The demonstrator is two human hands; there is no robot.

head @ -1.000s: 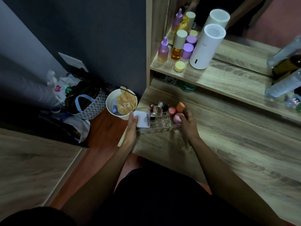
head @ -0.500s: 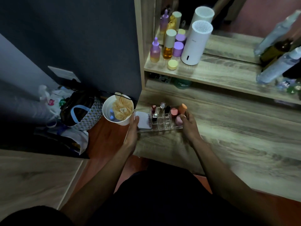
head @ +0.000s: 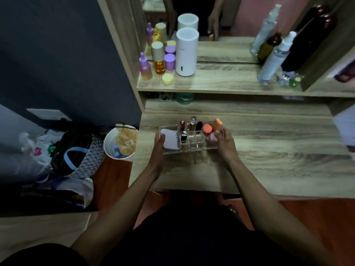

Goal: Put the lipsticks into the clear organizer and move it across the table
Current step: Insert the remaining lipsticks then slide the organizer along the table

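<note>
Clear acrylic organizer [head: 189, 144]: upright lipsticks [head: 182, 126] loaded.
Left hand [head: 158, 141]: fingers clasping left end.
Right hand [head: 223, 141]: fingers clasping right end.
Technique: slide level, slowly, avoiding toppling.

The tabletop [head: 269, 154] is showing a matt, grey-brown wood-grain finish, and the shelf [head: 221, 81] at its far edge is looking the same. The organizer [head: 194, 144], near the tabletop's left edge, is reading as clear glossy plastic — its cells are catching small highlights — and the lipsticks [head: 187, 129] standing in it are gleaming with shiny metallic and black caps. The white cylinder [head: 186, 52] on the shelf is appearing as smooth matt plastic.
</note>
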